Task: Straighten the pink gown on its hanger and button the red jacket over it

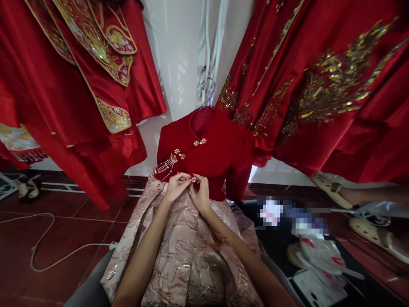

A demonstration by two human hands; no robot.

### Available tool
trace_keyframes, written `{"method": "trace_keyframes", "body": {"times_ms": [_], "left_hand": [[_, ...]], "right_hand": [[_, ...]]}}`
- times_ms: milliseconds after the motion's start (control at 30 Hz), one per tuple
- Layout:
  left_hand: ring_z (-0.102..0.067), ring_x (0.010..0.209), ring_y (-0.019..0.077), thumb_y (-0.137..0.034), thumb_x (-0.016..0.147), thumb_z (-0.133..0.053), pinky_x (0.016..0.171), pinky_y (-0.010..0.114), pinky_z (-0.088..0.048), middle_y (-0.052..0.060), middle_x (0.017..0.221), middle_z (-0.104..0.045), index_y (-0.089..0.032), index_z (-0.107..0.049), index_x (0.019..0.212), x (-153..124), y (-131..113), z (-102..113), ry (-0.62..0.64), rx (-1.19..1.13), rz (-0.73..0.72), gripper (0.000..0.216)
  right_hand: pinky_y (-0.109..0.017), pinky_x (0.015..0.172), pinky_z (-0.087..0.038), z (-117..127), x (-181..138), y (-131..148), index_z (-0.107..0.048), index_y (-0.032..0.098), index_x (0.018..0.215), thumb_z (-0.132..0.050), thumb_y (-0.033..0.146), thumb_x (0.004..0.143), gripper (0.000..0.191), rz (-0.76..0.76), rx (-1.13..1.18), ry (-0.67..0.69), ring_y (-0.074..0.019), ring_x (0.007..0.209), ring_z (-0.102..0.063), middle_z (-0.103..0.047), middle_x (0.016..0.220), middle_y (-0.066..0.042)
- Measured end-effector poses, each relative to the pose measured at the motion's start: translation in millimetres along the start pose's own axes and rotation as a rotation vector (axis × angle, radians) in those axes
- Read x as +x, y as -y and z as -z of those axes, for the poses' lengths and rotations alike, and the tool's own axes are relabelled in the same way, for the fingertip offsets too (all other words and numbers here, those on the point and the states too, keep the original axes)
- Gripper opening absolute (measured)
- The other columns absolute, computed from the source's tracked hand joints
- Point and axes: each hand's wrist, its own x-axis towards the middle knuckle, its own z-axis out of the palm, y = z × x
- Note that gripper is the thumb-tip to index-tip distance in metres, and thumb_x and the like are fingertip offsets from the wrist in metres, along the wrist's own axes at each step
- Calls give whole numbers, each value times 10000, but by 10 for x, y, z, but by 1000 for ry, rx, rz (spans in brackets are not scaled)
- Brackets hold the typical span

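A short red velvet jacket (220,149) hangs on a hanger in front of me, above a pink and gold brocade skirt (179,256). Pearl flower clasps (200,142) run down its slanted front, and a tassel brooch (169,164) hangs at its left. My left hand (176,186) and my right hand (202,194) meet at the jacket's lower hem. Both pinch a small pearl button clasp (194,179) between fingertips, fingers closed on it.
Red gowns with gold embroidery (319,85) hang at right and red robes (79,76) at left. A white cable (41,256) loops on the dark red tile floor. Another person's sandalled feet (332,189) show at right. Papers and packets (319,264) lie at lower right.
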Motion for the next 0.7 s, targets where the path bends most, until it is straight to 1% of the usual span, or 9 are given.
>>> {"method": "trace_keyframes", "body": {"times_ms": [67,133,167,233,333,400,500,600,700], "left_hand": [[-650,733,148,-405,707,-698,728,277,-525,59,831,-682,-163,-644,842,126,-94,-5,-68,-57,38,282],[-662,730,159,-511,755,-626,722,304,-540,87,884,-684,-160,-625,899,265,-148,-2,-135,-184,129,380],[-668,742,166,-537,774,-592,724,315,-546,104,925,-685,-155,-622,923,332,-162,4,-153,-258,172,412],[-674,815,176,-517,796,-584,768,327,-545,133,1023,-676,-145,-629,935,450,-172,22,-190,-380,210,400],[-657,934,172,-389,777,-659,854,327,-520,133,1099,-665,-145,-650,920,578,-172,53,-282,-475,208,283],[-652,951,167,-343,753,-688,877,331,-505,124,1077,-678,-147,-661,900,636,-174,64,-292,-499,231,246],[-662,878,155,-348,711,-720,864,339,-503,108,989,-701,-145,-663,865,691,-188,59,-290,-495,242,261],[-658,784,132,-387,676,-735,815,320,-514,86,894,-705,-137,-658,840,725,-198,42,-336,-463,193,309],[-642,716,122,-398,662,-733,730,284,-518,68,819,-699,-133,-658,791,757,-188,37,-350,-391,168,304]], "right_hand": [[-415,884,-448,10,8,5,-480,190,1214,-420,232,898,324,-20,1,-35,-218,969,-519,-558,1048,-108],[-415,889,-441,18,11,17,-477,186,1210,-383,245,919,312,-24,0,-55,-218,981,-519,-556,1051,-114],[-415,890,-439,21,10,23,-478,184,1206,-375,250,923,309,-22,-2,-62,-219,987,-518,-554,1056,-116],[-412,890,-439,24,7,33,-482,184,1194,-368,253,924,301,-14,-9,-64,-219,989,-520,-551,1053,-116],[-399,901,-438,27,0,38,-485,186,1182,-370,239,920,291,0,-2,-41,-214,999,-522,-553,1053,-111],[-386,900,-441,29,-2,39,-490,189,1176,-377,227,914,287,12,12,-18,-209,1000,-523,-559,1045,-104],[-378,886,-446,32,-3,40,-495,187,1176,-391,215,906,291,19,22,-4,-205,984,-523,-561,1031,-97],[-381,878,-448,32,-5,39,-499,187,1181,-390,209,904,299,10,29,9,-207,977,-524,-561,1026,-96],[-381,872,-450,31,-7,42,-502,191,1184,-385,204,900,307,3,38,29,-209,972,-527,-561,1022,-95]]}}
